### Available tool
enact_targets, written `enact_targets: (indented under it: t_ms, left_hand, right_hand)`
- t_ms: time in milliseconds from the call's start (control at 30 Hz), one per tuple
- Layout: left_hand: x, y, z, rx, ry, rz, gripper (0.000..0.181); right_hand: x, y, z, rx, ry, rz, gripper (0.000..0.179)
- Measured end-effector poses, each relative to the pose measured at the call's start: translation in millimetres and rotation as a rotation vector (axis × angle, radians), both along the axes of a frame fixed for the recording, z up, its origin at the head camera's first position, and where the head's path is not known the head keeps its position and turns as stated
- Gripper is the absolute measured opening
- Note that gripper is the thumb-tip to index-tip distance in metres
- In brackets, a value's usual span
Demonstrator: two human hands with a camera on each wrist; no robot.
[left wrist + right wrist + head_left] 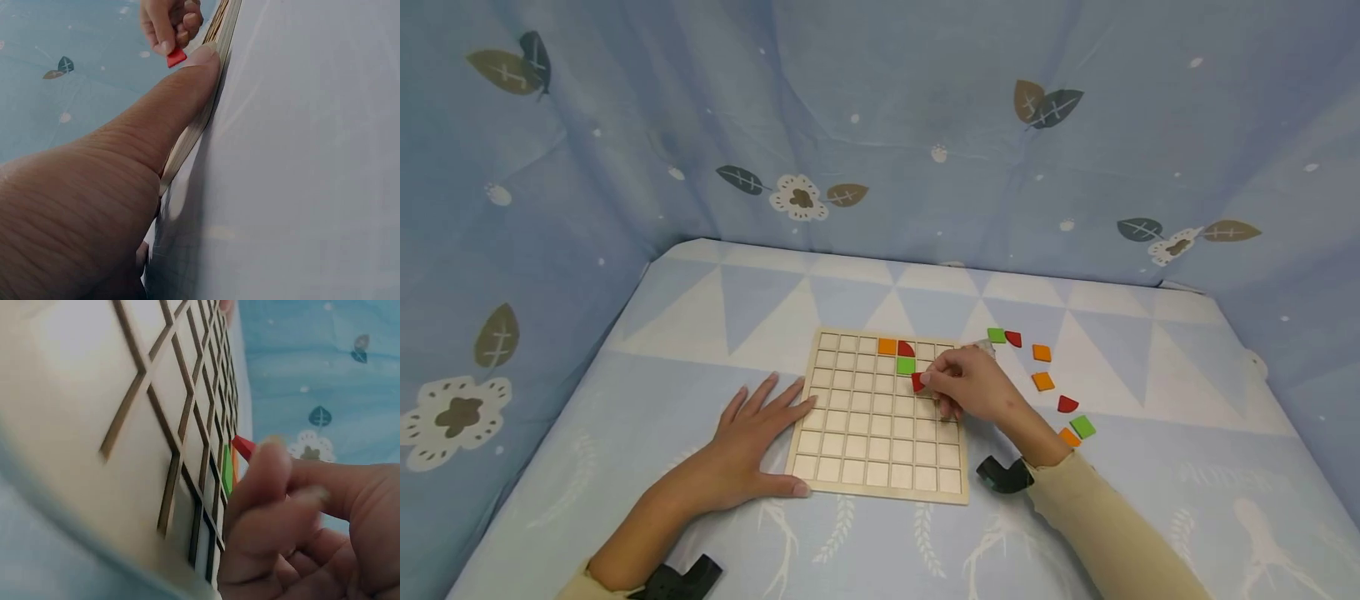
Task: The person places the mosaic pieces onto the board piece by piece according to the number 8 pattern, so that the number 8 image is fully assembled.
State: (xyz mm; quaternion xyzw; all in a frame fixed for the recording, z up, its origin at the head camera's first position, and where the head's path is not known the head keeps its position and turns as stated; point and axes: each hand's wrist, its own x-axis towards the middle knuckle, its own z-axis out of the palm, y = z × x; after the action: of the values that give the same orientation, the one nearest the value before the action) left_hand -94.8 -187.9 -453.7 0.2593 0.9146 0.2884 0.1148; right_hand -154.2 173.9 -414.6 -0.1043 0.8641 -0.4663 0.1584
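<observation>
A square wooden grid board [850, 427] lies on the cloth-covered table. In its far rows sit an orange square tile [887, 347], a red quarter-round tile [906, 348] and, below the red one, a green square tile [906, 366]. My right hand [973, 385] pinches another red tile [917, 382] between thumb and fingertips, over the board just nearer than the green tile. My left hand [748, 450] lies spread at the board's left side. Its fingertips reach the left edge, and the thumb [194, 72] rests along the near left corner.
Right of the board several loose tiles lie scattered: a green square [996, 335], a red quarter-round [1067, 404], an orange square [1042, 381] and others. A patterned blue curtain [895, 125] hangs behind the table. Each wrist wears a black camera mount [1003, 475].
</observation>
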Motion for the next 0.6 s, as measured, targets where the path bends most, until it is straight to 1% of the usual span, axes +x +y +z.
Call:
enact_targets:
  t_ms: [133,267,400,600]
  left_hand:
    - [0.3,0.2,0.5,-0.004,0.009,-0.001,0.111]
    - [-0.2,1.3,1.4,-0.007,0.006,-0.004,0.111]
    - [-0.7,1.0,1.8,-0.018,-0.011,0.007,0.112]
    - [-0.3,2.0,2.1,-0.019,-0.022,0.015,0.113]
  right_hand:
    - [-4.7,-12,-5.5,0.021,-0.036,-0.030,0.020]
    - [-5.1,-19,-8.8,0.084,-0.053,-0.043,0.024]
    - [-6.5,-23,-8.2,0.130,-0.046,-0.047,0.030]
    - [-8.1,-25,-6.7,0.141,-0.074,-0.050,0.031]
